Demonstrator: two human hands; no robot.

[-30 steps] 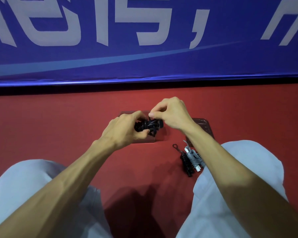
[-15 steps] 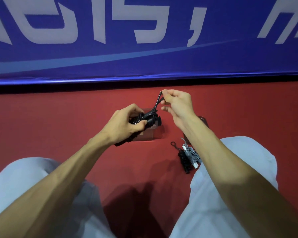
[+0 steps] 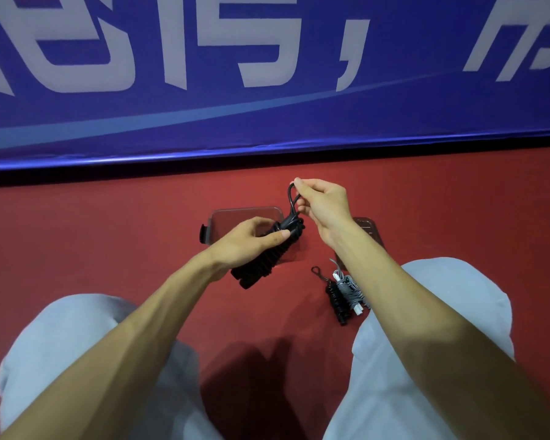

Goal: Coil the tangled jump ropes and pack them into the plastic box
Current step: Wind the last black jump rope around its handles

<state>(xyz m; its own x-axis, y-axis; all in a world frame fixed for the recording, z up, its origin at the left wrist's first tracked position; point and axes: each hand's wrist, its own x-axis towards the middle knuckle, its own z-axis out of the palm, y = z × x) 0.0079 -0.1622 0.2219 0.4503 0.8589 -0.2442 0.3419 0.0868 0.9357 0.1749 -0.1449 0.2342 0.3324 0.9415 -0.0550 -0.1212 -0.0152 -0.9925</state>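
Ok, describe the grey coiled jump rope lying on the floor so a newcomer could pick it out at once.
On the red floor, just beside the person's right knee, two small wound bundles lie side by side. The grey coiled jump rope is the one nearer the knee, with white handle ends, unlike the all-black coiled jump rope beside it.

Pale grey-blue trousers point(image 3: 51, 338) cover both knees; the forearms point(image 3: 159, 312) are bare.

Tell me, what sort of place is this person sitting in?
Probably a sports hall or gym, though that is a guess. A red floor runs up to a long blue banner with big white characters, and the person sits holding a black jump rope, with two more coiled ropes beside them.
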